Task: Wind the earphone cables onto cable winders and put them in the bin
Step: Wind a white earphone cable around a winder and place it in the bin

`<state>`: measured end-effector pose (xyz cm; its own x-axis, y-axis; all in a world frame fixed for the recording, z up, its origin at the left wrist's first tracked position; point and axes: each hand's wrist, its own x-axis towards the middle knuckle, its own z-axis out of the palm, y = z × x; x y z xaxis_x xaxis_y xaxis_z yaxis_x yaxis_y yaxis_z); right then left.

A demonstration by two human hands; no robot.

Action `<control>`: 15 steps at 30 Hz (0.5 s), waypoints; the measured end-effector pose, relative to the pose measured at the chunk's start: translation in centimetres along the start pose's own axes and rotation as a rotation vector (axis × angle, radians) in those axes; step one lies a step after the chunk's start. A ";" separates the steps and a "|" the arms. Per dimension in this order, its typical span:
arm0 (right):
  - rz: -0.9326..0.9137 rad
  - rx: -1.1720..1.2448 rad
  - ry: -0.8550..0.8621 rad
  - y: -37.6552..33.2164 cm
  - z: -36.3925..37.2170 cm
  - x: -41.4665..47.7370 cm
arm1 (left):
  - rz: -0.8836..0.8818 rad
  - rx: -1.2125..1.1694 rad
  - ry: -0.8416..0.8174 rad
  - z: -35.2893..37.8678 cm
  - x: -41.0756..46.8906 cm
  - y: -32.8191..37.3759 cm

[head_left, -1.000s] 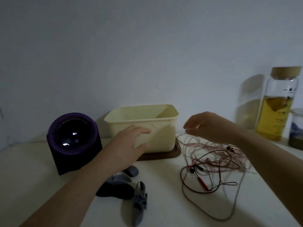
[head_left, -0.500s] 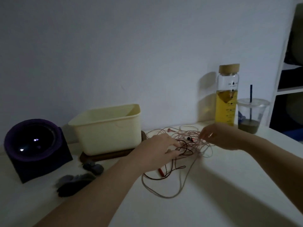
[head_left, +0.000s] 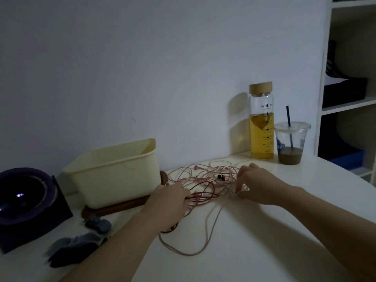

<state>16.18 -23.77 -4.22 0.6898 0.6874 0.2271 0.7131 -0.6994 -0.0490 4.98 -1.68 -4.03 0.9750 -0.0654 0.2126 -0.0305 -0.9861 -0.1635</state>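
- The earphone cables (head_left: 205, 181) lie in a loose tangle of pink and dark red strands on the white table (head_left: 264, 251). One long pink loop trails out toward 6 o'clock.
- The left hand (head_left: 168, 202) sits on the 8 o'clock edge of the tangle, back up, with its fingers bent down into the dark red strands. The fingertips are hidden among the wires, so I cannot tell whether they grip or only press.
- The right hand (head_left: 258, 186) is at the 3 o'clock edge, its fingertips closed in a pinch on a few pale pink strands.
- A cream plastic bin (head_left: 114, 174) stands at 9 o'clock from the tangle, just beside it, on a dark wooden board (head_left: 114, 207).
- Grey cable winders (head_left: 97, 223) lie at 7 o'clock from the bin, apart from the cables, and more of them lie nearer the camera.
- A dark purple rounded device (head_left: 26, 198) sits at the far 9 o'clock side of the table.
- At 1 o'clock stand a glass bottle (head_left: 261, 127) of yellow liquid with a wooden lid and a plastic cup (head_left: 291, 143) with a straw, just beside each other.
- A white shelf unit (head_left: 325, 78) rises at 3 o'clock.
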 end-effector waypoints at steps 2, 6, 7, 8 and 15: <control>0.003 -0.013 -0.021 0.0 -0.5 0.2 | -0.040 0.031 0.021 -0.2 -0.1 -1.0; -0.019 -0.168 -0.158 -0.2 -1.3 0.6 | -0.100 0.020 0.057 -0.8 -0.4 -2.7; -0.021 -0.186 -0.188 -0.2 -1.5 0.6 | -0.116 0.011 0.054 -0.9 -0.4 -2.9; -0.020 -0.183 -0.216 -0.3 -1.8 0.8 | -0.125 0.000 0.050 -1.1 -0.5 -3.0; 0.034 0.034 -0.239 -2.5 -8.8 2.1 | -0.130 -0.400 0.147 -3.7 -0.8 -1.9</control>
<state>14.70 -22.31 4.93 0.7204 0.6935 -0.0116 0.6902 -0.7185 -0.0860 3.44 -0.28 -0.33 0.9354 0.0700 0.3466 -0.0213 -0.9673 0.2529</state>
